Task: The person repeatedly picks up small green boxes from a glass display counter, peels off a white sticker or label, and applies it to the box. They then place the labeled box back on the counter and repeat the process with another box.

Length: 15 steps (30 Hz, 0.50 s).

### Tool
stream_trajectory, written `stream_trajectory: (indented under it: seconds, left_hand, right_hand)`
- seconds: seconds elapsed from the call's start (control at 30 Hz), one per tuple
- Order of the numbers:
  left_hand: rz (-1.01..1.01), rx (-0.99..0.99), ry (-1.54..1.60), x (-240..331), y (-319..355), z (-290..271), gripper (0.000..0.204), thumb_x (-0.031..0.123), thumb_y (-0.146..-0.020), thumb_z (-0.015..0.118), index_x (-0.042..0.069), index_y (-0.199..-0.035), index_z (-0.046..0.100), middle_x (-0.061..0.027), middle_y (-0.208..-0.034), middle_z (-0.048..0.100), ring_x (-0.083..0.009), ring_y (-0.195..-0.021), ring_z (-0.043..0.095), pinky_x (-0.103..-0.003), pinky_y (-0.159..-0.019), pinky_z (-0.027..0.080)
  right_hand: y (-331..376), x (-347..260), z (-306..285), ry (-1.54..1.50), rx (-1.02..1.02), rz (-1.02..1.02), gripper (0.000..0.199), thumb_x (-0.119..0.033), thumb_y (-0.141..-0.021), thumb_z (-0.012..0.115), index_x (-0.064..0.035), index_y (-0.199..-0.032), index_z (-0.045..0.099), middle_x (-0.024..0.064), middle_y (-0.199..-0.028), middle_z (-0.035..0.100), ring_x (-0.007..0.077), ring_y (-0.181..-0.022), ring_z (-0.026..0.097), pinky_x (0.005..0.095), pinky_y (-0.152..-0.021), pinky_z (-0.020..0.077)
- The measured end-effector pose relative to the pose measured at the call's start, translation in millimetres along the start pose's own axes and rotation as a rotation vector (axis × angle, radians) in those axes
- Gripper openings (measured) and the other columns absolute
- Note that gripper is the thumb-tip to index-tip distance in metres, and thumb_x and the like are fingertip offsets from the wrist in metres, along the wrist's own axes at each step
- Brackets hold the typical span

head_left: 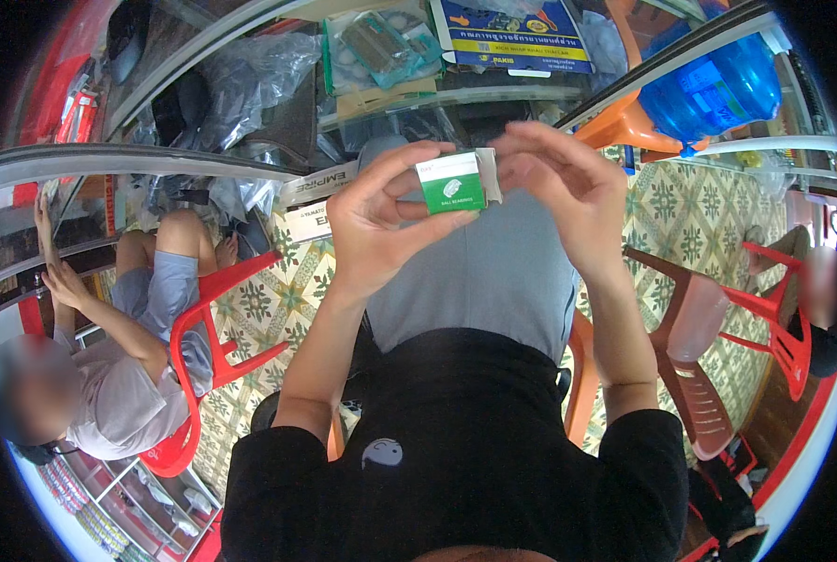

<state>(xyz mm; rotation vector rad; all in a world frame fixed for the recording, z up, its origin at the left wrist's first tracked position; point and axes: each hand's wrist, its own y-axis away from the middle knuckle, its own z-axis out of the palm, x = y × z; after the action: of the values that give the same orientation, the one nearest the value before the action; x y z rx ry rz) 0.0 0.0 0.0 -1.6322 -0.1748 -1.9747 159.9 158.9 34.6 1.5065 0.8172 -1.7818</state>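
Observation:
A small green and white cardboard box (pixel 453 184) is held up over my lap, its right end standing open with a pale flap (pixel 487 175) showing. My left hand (pixel 386 211) is closed around the box's left side, thumb below and fingers above. Right beside the open end is my right hand (pixel 564 183), its fingers curved, apart and slightly blurred, with nothing visible in them. What is inside the box cannot be seen. Two pale printed cartons (pixel 317 184) lie just beyond my left wrist.
Ahead stands a glass display case (pixel 437 96) with plastic-wrapped goods (pixel 386 47) and a blue box (pixel 512 36). A blue water jug (pixel 713 92) rests by an orange chair (pixel 638 122). A seated person (pixel 124 393) is at left, another (pixel 826 309) far right.

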Motion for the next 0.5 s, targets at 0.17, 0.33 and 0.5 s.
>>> stream_trajectory:
  seconds: [0.17, 0.33, 0.5]
  left_hand:
    - [-0.035, 0.038, 0.028, 8, -3, -2, 0.063, -0.015, -0.079, 0.083, -0.006, -0.138, 0.061, -0.0223, -0.141, 0.062, -0.0317, -0.123, 0.069, -0.042, -0.095, 0.067]
    - [-0.046, 0.049, 0.070, 6, -3, -1, 0.064, -0.015, -0.079, 0.084, -0.006, -0.138, 0.060, -0.0225, -0.140, 0.062, -0.0318, -0.123, 0.069, -0.041, -0.096, 0.067]
    - [-0.035, 0.033, -0.028, 7, -1, -3, 0.061, -0.013, -0.080, 0.085, -0.006, -0.136, 0.063, -0.0222, -0.140, 0.062, -0.0308, -0.122, 0.070, -0.041, -0.095, 0.067]
  right_hand:
    - [-10, -11, 18, 0.573, -0.043, -0.500, 0.030, 0.003, -0.088, 0.077, -0.0013, -0.118, 0.077, 0.0170, -0.127, 0.072, 0.0247, -0.099, 0.074, 0.0334, -0.082, 0.0607]
    - [-8, -2, 9, 0.645, 0.025, -0.587, 0.023, 0.002, -0.083, 0.082, -0.0018, -0.105, 0.080, 0.0142, -0.110, 0.074, 0.0240, -0.086, 0.074, 0.0329, -0.074, 0.0601]
    - [-5, -5, 8, 0.579, -0.034, -0.455, 0.020, 0.001, -0.085, 0.081, 0.0001, -0.105, 0.080, 0.0155, -0.109, 0.075, 0.0233, -0.088, 0.075, 0.0313, -0.075, 0.0594]
